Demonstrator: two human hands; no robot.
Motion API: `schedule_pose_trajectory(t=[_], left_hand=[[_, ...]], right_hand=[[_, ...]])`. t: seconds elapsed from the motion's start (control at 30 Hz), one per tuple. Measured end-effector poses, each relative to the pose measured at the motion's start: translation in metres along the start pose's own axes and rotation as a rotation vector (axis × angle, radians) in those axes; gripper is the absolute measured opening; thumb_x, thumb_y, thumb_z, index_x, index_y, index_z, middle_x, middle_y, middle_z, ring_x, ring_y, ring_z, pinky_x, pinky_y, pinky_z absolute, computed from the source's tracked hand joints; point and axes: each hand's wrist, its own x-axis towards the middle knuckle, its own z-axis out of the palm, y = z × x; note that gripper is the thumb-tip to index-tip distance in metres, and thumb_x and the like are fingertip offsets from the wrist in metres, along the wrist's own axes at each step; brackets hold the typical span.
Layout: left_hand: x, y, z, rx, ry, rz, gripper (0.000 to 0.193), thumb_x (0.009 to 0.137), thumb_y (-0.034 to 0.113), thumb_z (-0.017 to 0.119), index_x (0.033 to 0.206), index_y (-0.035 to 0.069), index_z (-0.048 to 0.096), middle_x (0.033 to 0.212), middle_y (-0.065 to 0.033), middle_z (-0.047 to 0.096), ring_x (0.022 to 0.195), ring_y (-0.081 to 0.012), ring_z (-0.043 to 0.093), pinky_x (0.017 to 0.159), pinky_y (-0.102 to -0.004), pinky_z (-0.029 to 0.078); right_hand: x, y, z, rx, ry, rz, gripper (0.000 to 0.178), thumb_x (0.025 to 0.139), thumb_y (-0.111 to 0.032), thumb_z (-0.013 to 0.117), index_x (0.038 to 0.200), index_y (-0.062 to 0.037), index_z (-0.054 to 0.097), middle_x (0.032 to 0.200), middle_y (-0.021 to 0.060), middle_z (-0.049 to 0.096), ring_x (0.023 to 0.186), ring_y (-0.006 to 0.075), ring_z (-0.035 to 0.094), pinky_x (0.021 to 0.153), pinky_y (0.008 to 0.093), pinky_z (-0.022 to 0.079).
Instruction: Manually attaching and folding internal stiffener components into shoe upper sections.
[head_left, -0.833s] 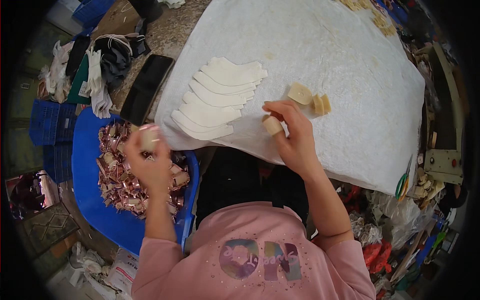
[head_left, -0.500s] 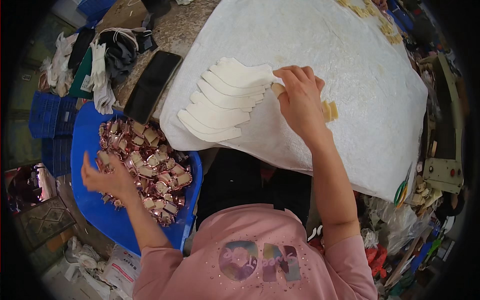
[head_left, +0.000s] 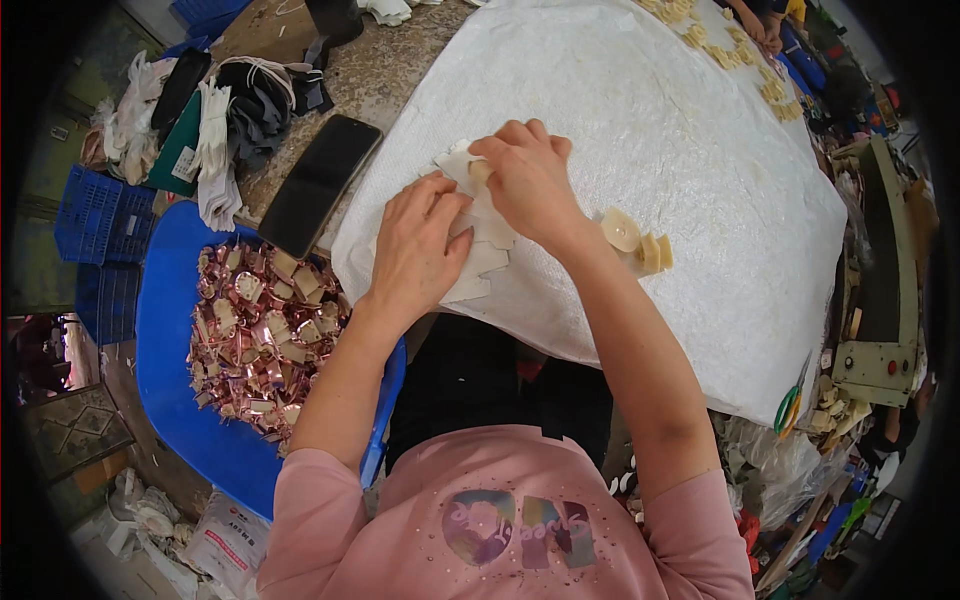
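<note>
A fanned, overlapping row of thin white cut pieces lies on the white-covered table. My left hand rests over the left part of the row, fingers stretched along it and the thumb apart. At the far end, my right hand has its fingertips pinched on the edge of a white piece. A beige covering sits on its thumb tip. Both hands hide much of the row. Close to my right forearm lie a round beige piece and several small beige strips.
A blue tub full of shiny pink parts with beige pads stands at the left. A black phone lies by the cloth's edge. Scissors are at the right edge. Beige pieces and another person's hand are at the far right.
My left hand has moved from above the blue tub onto the white pieces. My right hand has shifted left along them, uncovering the round beige piece.
</note>
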Motion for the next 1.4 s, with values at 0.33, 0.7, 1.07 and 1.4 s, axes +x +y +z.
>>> schedule_pose_trajectory(t=[0.33,0.7,1.07,1.4], left_hand=[[0.0,0.002,0.001,0.0,-0.02,-0.032,0.033,0.07,0.005,0.067,0.101,0.001,0.059,0.112,-0.013,0.055,0.111,-0.032,0.051,0.094,-0.0409,0.039],[0.0,0.003,-0.001,0.0,-0.052,-0.049,0.034,0.068,0.003,0.068,0.101,0.003,0.06,0.113,-0.0131,0.056,0.113,-0.0316,0.051,0.094,-0.0405,0.039],[0.01,0.072,-0.026,-0.11,-0.329,0.201,0.04,0.082,0.014,0.06,0.119,0.001,0.054,0.123,-0.0215,0.05,0.12,-0.0359,0.044,0.103,-0.0486,0.026],[-0.025,0.093,0.024,-0.929,-0.41,-0.353,0.031,0.099,0.02,0.042,0.109,0.0,0.063,0.087,-0.0075,0.061,0.068,-0.0154,0.054,0.063,-0.0251,0.043]], right_hand=[[0.024,-0.017,0.018,-0.132,-0.178,0.115,0.024,0.061,-0.015,0.073,0.083,-0.0075,0.066,0.089,0.0105,0.058,0.097,0.0278,0.048,0.083,0.045,0.031],[-0.02,0.007,-0.026,0.734,0.117,0.321,0.014,0.079,0.001,0.058,0.092,-0.0046,0.055,0.088,0.0073,0.059,0.089,0.0172,0.056,0.081,0.0344,0.042],[-0.112,-0.018,-0.091,1.0,0.42,0.363,0.022,0.078,-0.001,0.065,0.099,-0.0011,0.056,0.092,0.0055,0.058,0.087,0.0143,0.056,0.082,0.0288,0.045],[-0.16,0.052,-0.099,0.62,0.35,0.399,0.026,0.079,-0.005,0.064,0.104,-0.0069,0.06,0.104,0.0071,0.06,0.091,0.0228,0.057,0.081,0.0327,0.045]])
